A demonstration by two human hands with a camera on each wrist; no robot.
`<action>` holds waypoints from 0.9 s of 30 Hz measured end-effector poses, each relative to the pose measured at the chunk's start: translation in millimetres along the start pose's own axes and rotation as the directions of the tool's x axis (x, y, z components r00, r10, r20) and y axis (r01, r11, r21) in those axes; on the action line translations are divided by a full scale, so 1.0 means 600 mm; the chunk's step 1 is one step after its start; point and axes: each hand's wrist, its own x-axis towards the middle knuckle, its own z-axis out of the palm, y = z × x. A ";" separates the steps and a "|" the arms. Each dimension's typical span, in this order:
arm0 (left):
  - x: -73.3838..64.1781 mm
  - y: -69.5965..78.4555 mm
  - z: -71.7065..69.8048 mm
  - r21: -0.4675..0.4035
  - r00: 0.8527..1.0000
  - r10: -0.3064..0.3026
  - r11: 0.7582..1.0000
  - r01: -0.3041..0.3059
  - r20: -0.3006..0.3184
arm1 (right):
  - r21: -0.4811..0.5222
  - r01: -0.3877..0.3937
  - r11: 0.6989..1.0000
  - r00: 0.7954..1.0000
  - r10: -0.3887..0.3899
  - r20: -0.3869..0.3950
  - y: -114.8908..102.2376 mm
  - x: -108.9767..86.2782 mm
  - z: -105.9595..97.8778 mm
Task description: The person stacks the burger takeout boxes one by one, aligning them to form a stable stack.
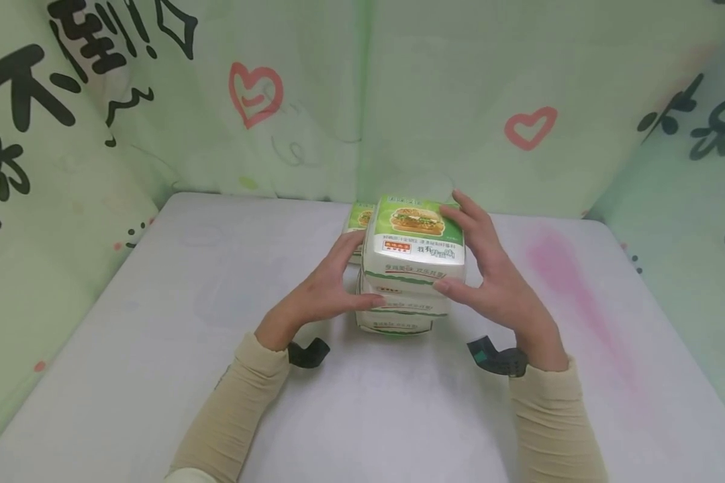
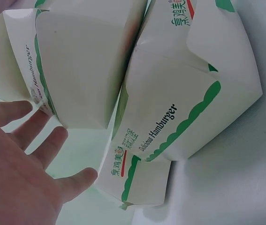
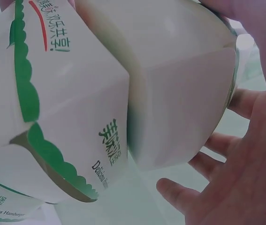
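Note:
White and green paper burger boxes stand stacked in the middle of the table in the head view. The top burger box carries a burger picture and leans off line over the lower boxes. Another burger box shows partly behind it on the left. My left hand is at the stack's left side, fingers spread; in the left wrist view its fingertips meet the top box's rim. Along the right side of the top box, my right hand has its thumb near the front corner and its fingers by the upper edge.
A pale table spreads around the stack, with a pink stain at right. Green fabric walls with hearts and black lettering enclose the back and sides. Each wrist wears a dark strap.

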 end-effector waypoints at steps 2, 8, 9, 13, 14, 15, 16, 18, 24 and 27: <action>0.001 0.000 -0.001 0.002 1.000 -0.002 1.000 0.002 -0.002 | 0.002 0.018 1.000 1.000 -0.018 -0.004 0.001 0.000 0.000; 0.000 0.000 -0.004 0.002 1.000 -0.024 1.000 0.024 -0.005 | 0.041 -0.011 0.999 1.000 0.011 0.009 0.003 -0.002 0.001; 0.000 -0.001 -0.004 0.003 1.000 -0.030 1.000 0.030 -0.005 | 0.055 -0.027 0.998 0.999 0.026 0.019 0.003 -0.002 0.001; -0.002 -0.001 -0.004 0.008 0.999 -0.035 0.999 0.035 -0.009 | 0.086 -0.066 0.994 0.996 0.061 0.060 0.006 -0.002 0.003; -0.002 -0.002 -0.004 0.010 0.999 -0.033 0.999 0.033 -0.010 | 0.087 -0.068 0.994 0.996 0.063 0.066 0.006 -0.003 0.003; -0.002 -0.002 -0.004 0.010 1.000 -0.030 0.999 0.030 -0.010 | 0.086 -0.065 0.994 0.996 0.060 0.070 0.007 -0.003 0.003; -0.002 -0.002 -0.004 0.011 1.000 -0.029 1.000 0.029 -0.009 | 0.078 -0.060 0.995 0.996 0.055 0.070 0.007 -0.003 0.003; -0.002 -0.002 -0.004 0.011 1.000 -0.027 1.000 0.027 -0.007 | 0.064 -0.051 0.997 0.997 0.047 0.067 0.008 -0.003 0.003; -0.001 -0.002 -0.005 0.006 1.000 -0.024 1.000 0.024 -0.002 | 0.044 -0.052 0.998 0.997 0.049 0.067 0.008 -0.003 0.003; -0.003 -0.003 -0.006 0.000 1.000 -0.027 1.000 0.027 -0.009 | 0.051 -0.050 0.997 0.997 0.046 0.069 0.009 -0.003 0.005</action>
